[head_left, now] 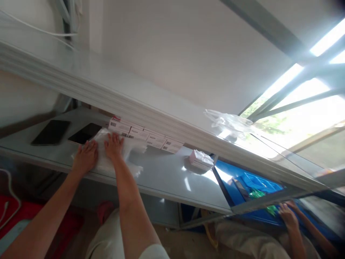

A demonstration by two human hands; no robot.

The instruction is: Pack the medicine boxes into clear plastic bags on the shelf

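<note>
A stack of clear plastic bags (104, 162) lies on the grey table, its loose ends spreading to the right. My left hand (85, 157) rests on the left edge of the bags, fingers extended and close together. Flat on their upper part is my right hand (114, 144), with its fingers slightly spread. A row of small white printed boxes (155, 140) sits just behind the bags. Beside my left hand lies a dark phone-like device (84, 133). Any grip on the bags under my palms is hidden.
A second dark flat device (51, 132) lies farther left. To the right stands a plastic-wrapped pack of small boxes (201, 160). A raised shelf (151, 97) carries crumpled clear plastic (229, 122). At right, another person's hands (288, 214) are near green items by a blue tray (260, 182).
</note>
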